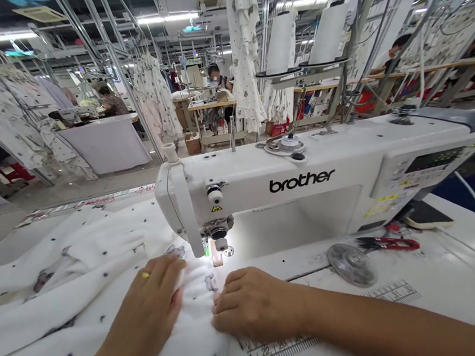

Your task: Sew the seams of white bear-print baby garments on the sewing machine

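Note:
White fabric [117, 287] with small dark spots and grey-pink printed figures spreads over the left of the table and runs up to the needle area of a white Brother sewing machine [245, 171]. On top of this cloth lies my left hand [152, 297], its fingers stretched toward the needle and a ring on one of them. My right hand [259, 303] is closed at the fabric's right edge, in front of the needle, with curled fingers gripping the cloth; the fingertips are partly hidden. A lamp lights the spot under the machine head.
Red-handled thread snips [392, 242] and a clear round disc [352, 265] lie right of my hands. A printed ruler scale [281, 353] crosses the table front. Thread cones [280, 43] stand above the machine. Behind are hanging garments [244, 47] and people at other tables.

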Tool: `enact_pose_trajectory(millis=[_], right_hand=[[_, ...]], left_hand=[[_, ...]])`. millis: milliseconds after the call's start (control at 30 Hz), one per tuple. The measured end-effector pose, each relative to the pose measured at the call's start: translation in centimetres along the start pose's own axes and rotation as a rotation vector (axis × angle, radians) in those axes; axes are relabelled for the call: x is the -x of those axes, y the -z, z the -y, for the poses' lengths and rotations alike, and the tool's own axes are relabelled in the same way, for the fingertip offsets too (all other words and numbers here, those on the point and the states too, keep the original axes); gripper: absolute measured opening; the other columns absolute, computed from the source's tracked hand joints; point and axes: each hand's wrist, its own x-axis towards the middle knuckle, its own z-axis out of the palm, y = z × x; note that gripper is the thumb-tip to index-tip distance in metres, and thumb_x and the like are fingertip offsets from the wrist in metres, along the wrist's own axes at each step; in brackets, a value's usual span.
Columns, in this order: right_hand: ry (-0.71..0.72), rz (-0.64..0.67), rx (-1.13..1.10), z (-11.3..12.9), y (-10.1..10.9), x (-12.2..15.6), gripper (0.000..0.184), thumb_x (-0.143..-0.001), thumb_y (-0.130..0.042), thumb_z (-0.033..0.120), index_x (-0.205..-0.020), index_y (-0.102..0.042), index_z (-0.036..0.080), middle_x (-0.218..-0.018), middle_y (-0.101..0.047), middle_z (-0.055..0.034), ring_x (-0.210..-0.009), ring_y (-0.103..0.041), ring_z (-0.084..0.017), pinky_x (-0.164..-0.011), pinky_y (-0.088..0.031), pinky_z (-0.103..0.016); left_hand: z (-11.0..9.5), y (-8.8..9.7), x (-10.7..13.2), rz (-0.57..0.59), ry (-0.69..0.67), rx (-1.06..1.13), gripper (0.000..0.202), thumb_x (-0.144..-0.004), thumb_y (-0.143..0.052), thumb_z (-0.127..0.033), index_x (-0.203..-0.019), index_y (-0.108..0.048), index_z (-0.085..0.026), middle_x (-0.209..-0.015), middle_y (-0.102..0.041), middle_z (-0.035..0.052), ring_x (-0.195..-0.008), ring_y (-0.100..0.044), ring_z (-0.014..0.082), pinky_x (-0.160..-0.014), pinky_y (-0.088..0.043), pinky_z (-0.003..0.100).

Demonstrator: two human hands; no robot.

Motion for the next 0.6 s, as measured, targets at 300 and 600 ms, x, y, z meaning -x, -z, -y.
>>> enact_pose_trajectory(millis=[300, 600], right_hand=[[-0.045, 0.027, -0.034, -0.4, 0.2, -0.1, 0.022, -0.096, -0.048, 0.011, -0.077, -0.059, 0.018, -0.075, -0.067, -0.0009, -0.068, -0.058, -0.012, -0.077, -0.043, -0.025], [-0.231, 0.006, -0.039, -1.1, -1.0, -0.3, 0.019, -0.093, -0.050, 0.011, -0.081, -0.063, 0.019, -0.080, -0.071, -0.0031, -0.078, -0.064, -0.013, -0.083, -0.046, -0.025]], left_hand=[[1.0, -1.7, -1.7, 0.096, -0.295, 0.131, 0.065, -0.077, -0.033, 0.006, -0.135, -0.047, -0.019, -0.140, -0.055, 0.0059, -0.127, -0.053, 0.0175, -0.104, -0.047, 0.034], [2.7, -2.5, -3.8, 0.205, -0.222, 0.340, 0.069, -0.072, -0.032, 0.009, -0.130, -0.050, -0.023, -0.137, -0.056, 0.0038, -0.126, -0.052, 0.0164, -0.107, -0.043, 0.033]])
